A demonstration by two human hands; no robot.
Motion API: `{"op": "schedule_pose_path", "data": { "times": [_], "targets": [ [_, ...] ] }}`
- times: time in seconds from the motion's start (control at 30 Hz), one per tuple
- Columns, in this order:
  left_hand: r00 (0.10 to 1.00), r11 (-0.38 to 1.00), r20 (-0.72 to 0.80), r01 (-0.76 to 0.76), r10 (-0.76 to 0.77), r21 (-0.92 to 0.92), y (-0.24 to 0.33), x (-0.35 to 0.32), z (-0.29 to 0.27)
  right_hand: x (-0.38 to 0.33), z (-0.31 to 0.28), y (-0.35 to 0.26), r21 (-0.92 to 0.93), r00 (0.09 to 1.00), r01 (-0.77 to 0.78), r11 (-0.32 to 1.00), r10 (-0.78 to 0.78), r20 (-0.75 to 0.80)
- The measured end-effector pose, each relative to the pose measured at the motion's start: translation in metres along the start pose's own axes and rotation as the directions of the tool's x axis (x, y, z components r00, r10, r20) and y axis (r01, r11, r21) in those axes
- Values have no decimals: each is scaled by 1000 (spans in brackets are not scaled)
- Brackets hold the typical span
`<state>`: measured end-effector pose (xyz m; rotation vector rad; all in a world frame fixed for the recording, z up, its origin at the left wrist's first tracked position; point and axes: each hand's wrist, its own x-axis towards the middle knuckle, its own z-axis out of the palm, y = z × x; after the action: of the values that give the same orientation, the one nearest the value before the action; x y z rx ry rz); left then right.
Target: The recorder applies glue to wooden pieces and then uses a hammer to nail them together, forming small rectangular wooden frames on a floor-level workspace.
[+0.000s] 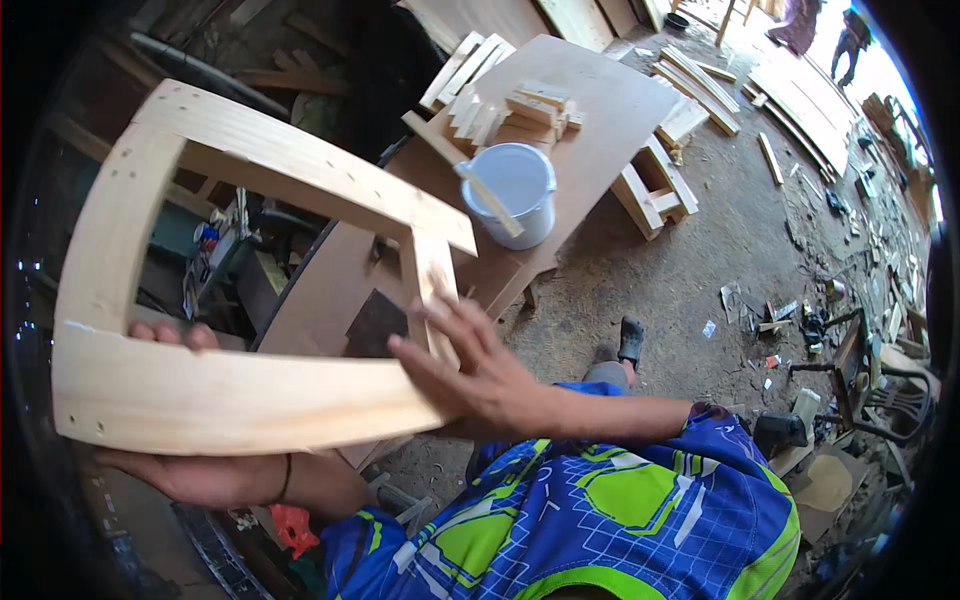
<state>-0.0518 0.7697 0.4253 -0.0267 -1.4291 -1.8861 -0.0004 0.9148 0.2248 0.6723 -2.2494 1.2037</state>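
Note:
A pale wooden frame (250, 385) of joined boards is held up in front of me, tilted, with fastener holes near its corners. My left hand (215, 478) grips its near board from beneath, and its fingertips curl over the inner edge. Against the crosspiece (432, 262) at the frame's right end lies my right hand (480, 370), fingers stretched out and thumb apart, touching the wood. The underside of the frame and part of my left hand's palm are hidden. Behind the frame is a brown work table (610, 85).
On the table stands a whitish bucket (535, 222) with a wooden strip (492, 200) across it, beside stacked wood blocks (535, 108). Another wooden assembly (655, 190) sits on the dirt floor. Scraps and a dark chair (900, 405) lie at right; people stand far off.

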Motion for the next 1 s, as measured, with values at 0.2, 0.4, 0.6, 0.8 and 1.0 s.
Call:
{"op": "schedule_pose_path", "data": {
  "times": [0.2, 0.4, 0.6, 0.8, 1.0],
  "targets": [
    [939, 947, 327, 9, 102, -323, -36, -83, 152, -45, -165, 68, -191, 946, -178, 965, 115, -304],
    [254, 47, 955, 964, 151, -263, -131, -198, 307, -141, -324, 163, -296, 750, -301, 906, 33, -661],
    [-464, 964, 885, -215, 39, -155, -190, -308, 393, -311, -434, 263, 52, 260, -844, 533, 494, -830],
    [-142, 654, 639, -137, -756, 744, -377, -357, 205, -448, -467, 343, 245, 114, -903, 353, 746, -656],
    [48, -69, -86, 284, -995, 956, -377, -369, -55, -468, -437, 446, 551, 17, -811, 199, 948, -317]
  ]
}}
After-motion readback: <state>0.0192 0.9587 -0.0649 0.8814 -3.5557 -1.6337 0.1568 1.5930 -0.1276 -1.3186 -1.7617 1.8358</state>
